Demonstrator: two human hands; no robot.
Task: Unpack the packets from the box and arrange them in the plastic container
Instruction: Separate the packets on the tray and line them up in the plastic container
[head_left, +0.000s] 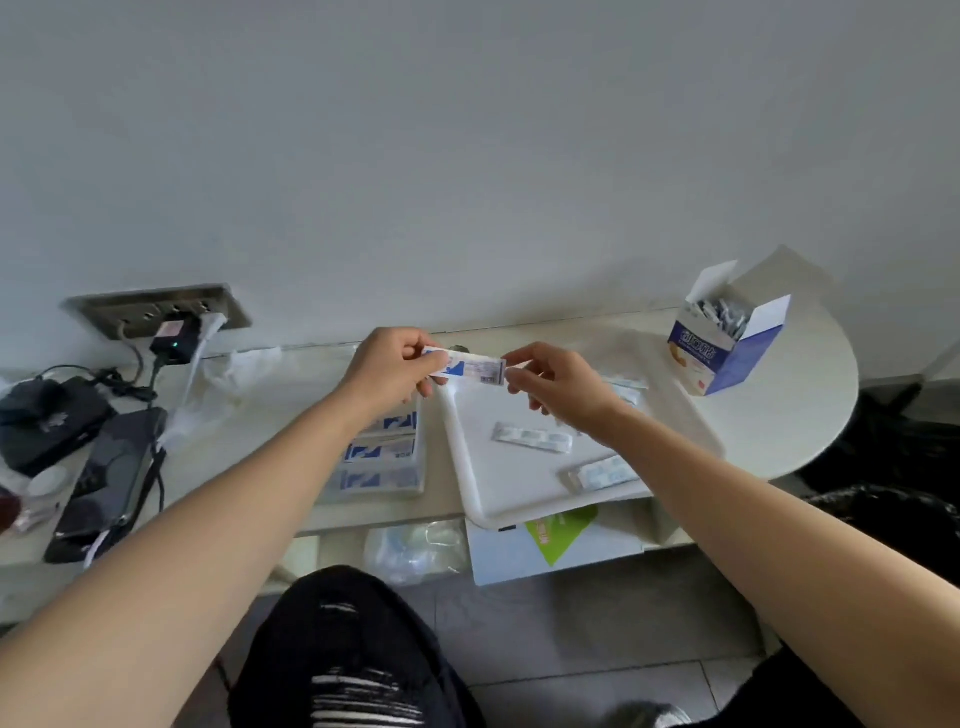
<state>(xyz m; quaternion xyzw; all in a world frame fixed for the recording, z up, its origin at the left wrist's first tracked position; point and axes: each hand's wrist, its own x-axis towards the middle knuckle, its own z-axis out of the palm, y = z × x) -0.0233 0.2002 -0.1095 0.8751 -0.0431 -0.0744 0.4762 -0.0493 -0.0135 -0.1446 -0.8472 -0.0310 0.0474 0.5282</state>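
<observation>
A flat white and blue packet (470, 368) is held in the air above the counter. My left hand (387, 371) pinches its left end and my right hand (558, 382) pinches its right end. Below my left hand lies the clear plastic container (384, 467) with blue-printed packets laid flat in it. The open blue and white box (727, 343) stands at the back right, with several packets upright inside. On the white tray (498, 493) in the middle lie two loose packets (532, 439).
Left of the container lie a dark phone (111, 483), a black pouch (49, 421), cables and crumpled white plastic (228, 379). A wall socket (161, 312) holds a plugged charger. Bags and a green-printed box (556, 535) sit on the shelf under the counter edge.
</observation>
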